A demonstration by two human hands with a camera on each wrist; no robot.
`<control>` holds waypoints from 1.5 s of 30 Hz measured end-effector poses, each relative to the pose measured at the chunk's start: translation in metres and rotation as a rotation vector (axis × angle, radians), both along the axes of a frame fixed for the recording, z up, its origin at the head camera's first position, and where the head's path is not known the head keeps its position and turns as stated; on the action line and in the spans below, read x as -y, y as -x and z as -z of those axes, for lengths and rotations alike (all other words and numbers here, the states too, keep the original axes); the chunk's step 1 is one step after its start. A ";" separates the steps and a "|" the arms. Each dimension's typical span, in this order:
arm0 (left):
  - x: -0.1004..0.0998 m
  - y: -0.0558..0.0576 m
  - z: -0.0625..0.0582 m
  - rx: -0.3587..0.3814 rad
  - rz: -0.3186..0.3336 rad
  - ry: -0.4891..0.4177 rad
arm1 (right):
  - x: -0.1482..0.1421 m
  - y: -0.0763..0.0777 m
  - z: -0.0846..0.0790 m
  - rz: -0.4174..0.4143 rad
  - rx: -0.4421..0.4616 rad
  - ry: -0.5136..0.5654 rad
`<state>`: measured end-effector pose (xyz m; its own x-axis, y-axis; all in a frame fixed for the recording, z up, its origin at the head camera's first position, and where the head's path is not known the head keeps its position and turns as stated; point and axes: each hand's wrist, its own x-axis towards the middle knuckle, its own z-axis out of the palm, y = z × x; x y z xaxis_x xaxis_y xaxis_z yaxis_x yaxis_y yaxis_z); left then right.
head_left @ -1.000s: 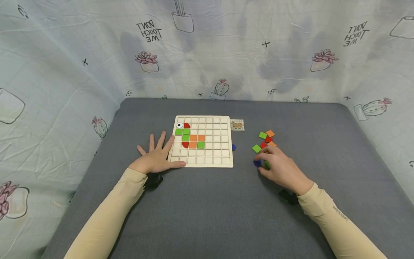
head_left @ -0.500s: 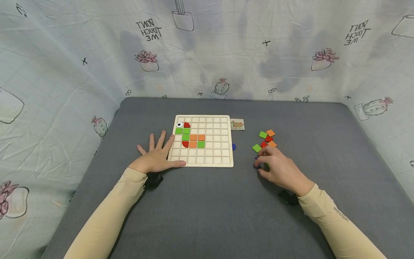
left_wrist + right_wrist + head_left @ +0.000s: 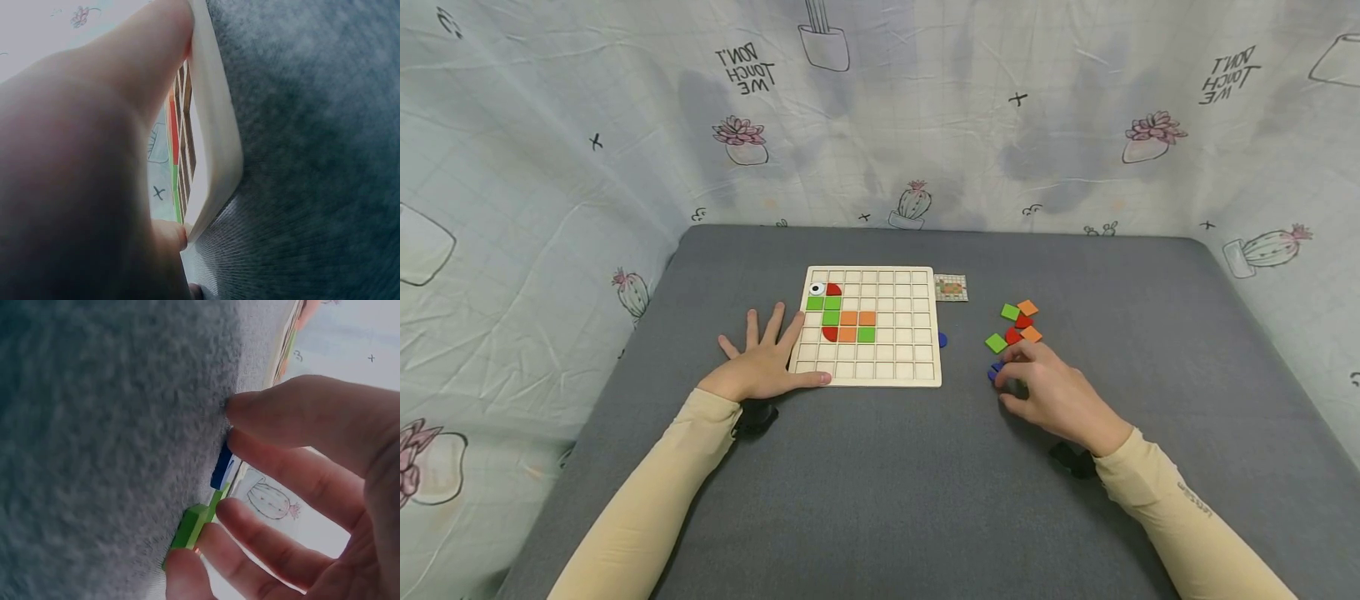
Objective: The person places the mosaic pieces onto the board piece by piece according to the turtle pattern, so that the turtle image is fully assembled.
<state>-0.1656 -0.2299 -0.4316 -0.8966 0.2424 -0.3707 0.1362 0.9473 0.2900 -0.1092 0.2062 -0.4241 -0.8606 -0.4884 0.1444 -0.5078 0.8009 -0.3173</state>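
My left hand (image 3: 760, 362) is spread on the table, with its thumb over the front left corner of a pale wooden grid board (image 3: 907, 364) and a finger at the board's left edge. On the board lie green, orange and red tiles and a round eye piece (image 3: 817, 289). Over on the right, my right hand (image 3: 1056, 392) is low over loose tiles, its fingers bent and a gap between thumb and forefinger. Its forefinger is right at a blue tile (image 3: 221, 466); a green tile (image 3: 190, 526) lies by the other fingertips. In the head view that hand partly covers these pieces.
Beyond the right hand lie loose green tiles (image 3: 996, 342), orange tiles (image 3: 1027, 307) and red tiles (image 3: 1023, 321). A small pattern card (image 3: 951, 287) sits at the board's far right corner. A blue piece (image 3: 942, 340) shows beside the board's right edge. Patterned cloth (image 3: 955, 108) hangs behind the grey table.
The right hand's fingers have shifted slightly among the blue pieces, which were turned or slid a little under them. The left hand and the board have stayed put.
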 end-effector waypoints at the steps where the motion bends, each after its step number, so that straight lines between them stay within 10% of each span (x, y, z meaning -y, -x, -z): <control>1: 0.000 0.000 0.000 0.001 0.000 0.000 | 0.000 0.000 0.000 0.006 0.003 -0.004; 45: 0.000 0.000 0.000 -0.006 0.001 0.013 | 0.028 0.018 0.004 -0.099 0.030 0.052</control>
